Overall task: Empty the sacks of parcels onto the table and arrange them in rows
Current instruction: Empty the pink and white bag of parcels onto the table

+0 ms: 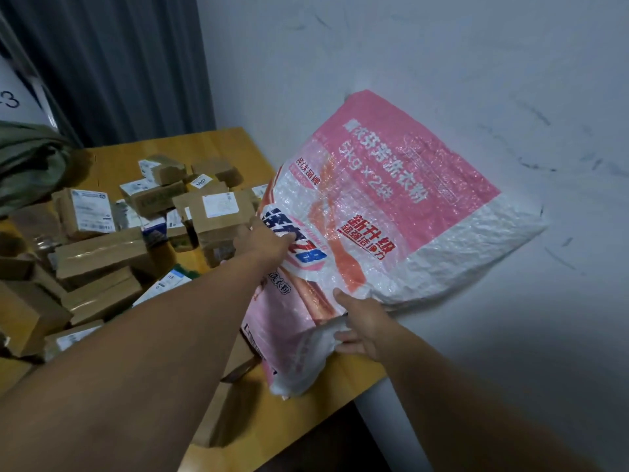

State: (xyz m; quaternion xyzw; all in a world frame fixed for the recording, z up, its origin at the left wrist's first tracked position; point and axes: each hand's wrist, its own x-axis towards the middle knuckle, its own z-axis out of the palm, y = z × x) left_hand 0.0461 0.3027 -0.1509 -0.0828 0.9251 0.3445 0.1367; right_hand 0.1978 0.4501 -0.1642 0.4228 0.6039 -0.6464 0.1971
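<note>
Left hand (269,243) is gripping the sack (391,185) at its left side, fingers curling into the plastic right by the blue print. Right hand (360,328) is clutching the bunched white fabric at the sack's lower side, fingers wrapped round it, thumb on top. Sack is pink and white woven plastic with red and white print, and is being held up, tilted, over the right edge of the table (306,413). Its white upper end is lying up against the wall (476,63). Its lower crumpled end is hanging near the table's front right corner and seems to be resting on the wood, though the view there is dim. Parcels (98,253) are lying in a loose heap across the left and middle of the table: brown cardboard boxes, many with white labels, tilted and overlapping. One labelled box (218,212) is sitting just beside the left hand's fingers. More boxes are lying under the left forearm, toward the front edge. Green cloth (30,165) is bunching up at the table's far left edge, partly cropped. Dark curtain (119,63) is hanging behind the table's far edge.
</note>
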